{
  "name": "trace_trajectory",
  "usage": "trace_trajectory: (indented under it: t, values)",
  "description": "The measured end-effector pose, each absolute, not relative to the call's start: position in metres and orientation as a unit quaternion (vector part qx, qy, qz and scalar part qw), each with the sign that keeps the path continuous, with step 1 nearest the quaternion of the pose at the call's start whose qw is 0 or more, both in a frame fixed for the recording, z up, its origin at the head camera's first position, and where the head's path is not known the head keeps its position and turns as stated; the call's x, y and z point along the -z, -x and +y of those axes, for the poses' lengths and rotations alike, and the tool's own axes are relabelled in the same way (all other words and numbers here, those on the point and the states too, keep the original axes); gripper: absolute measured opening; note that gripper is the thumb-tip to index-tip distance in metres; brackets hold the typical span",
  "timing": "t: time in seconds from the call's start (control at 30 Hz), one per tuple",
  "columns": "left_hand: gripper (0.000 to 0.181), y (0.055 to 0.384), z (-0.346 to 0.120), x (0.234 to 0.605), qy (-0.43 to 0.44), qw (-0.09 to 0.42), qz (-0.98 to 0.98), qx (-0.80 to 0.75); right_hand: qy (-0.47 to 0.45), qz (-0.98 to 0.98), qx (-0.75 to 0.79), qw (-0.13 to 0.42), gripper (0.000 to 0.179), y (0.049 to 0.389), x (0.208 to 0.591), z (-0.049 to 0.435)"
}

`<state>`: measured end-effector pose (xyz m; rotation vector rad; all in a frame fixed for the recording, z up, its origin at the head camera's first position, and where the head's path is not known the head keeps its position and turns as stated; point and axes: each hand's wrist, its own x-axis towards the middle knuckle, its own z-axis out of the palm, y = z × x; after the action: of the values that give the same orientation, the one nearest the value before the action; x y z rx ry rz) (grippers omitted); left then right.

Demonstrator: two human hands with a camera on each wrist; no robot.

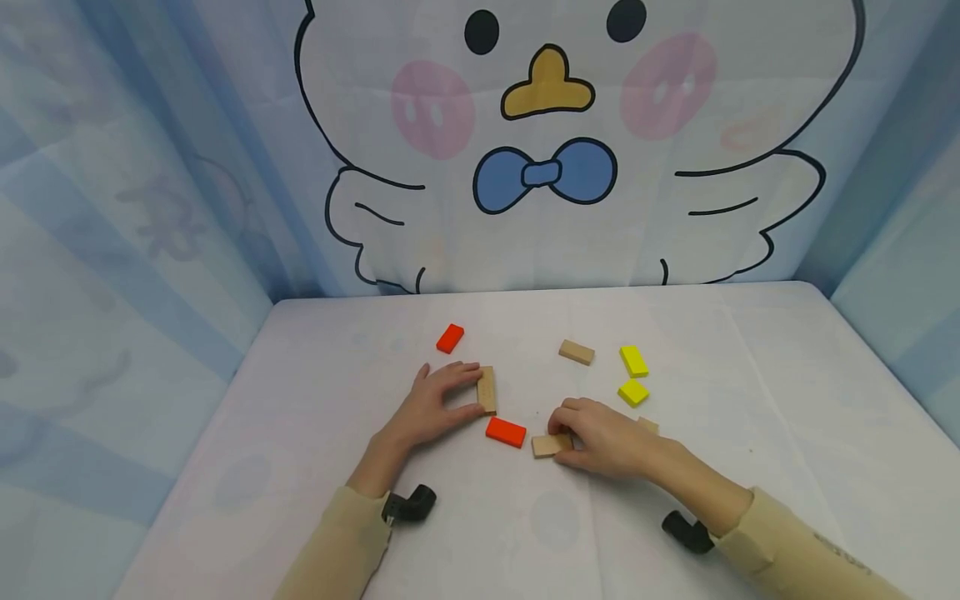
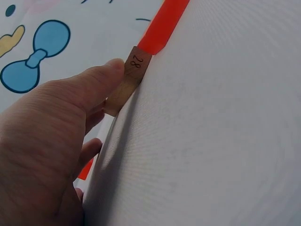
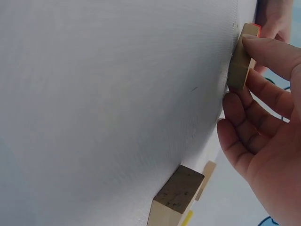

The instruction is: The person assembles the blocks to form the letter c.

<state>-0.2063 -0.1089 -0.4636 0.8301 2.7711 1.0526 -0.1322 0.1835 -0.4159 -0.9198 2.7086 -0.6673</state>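
Note:
In the head view my left hand (image 1: 435, 408) holds a plain wooden block (image 1: 487, 391) that lies lengthwise away from me, with the thumb near its close end and fingertips near its far end. The number 28 shows on this wooden block (image 2: 134, 63) in the left wrist view. My right hand (image 1: 611, 437) pinches another wooden block (image 1: 550, 446) between thumb and fingers; the fingers cover its right part. Between the two held blocks lies a red block (image 1: 506, 432), its upper left corner close to the left one.
Beyond my left hand lies a second red block (image 1: 450, 338). Farther right are a wooden block (image 1: 577, 352) and two yellow blocks (image 1: 633, 361). Another wooden block (image 1: 648, 426) is partly hidden behind my right hand. A printed curtain (image 1: 540, 242) hangs at the table's (image 1: 337, 333) back edge.

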Motion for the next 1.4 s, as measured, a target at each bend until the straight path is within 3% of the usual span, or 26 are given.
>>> trace_trajectory:
  t: [1.07, 1.4]
  values:
    - [0.059, 0.206, -0.107, 0.461, -0.263, 0.033, 0.899, -0.349, 0.306, 0.919, 0.229, 0.096, 0.022, 0.128, 0.414, 0.184]
    - [0.059, 0.204, -0.109, 0.462, -0.267, 0.03, 0.899, -0.346, 0.24, 0.937, 0.245, 0.068, 0.028, 0.123, 0.406, 0.2]
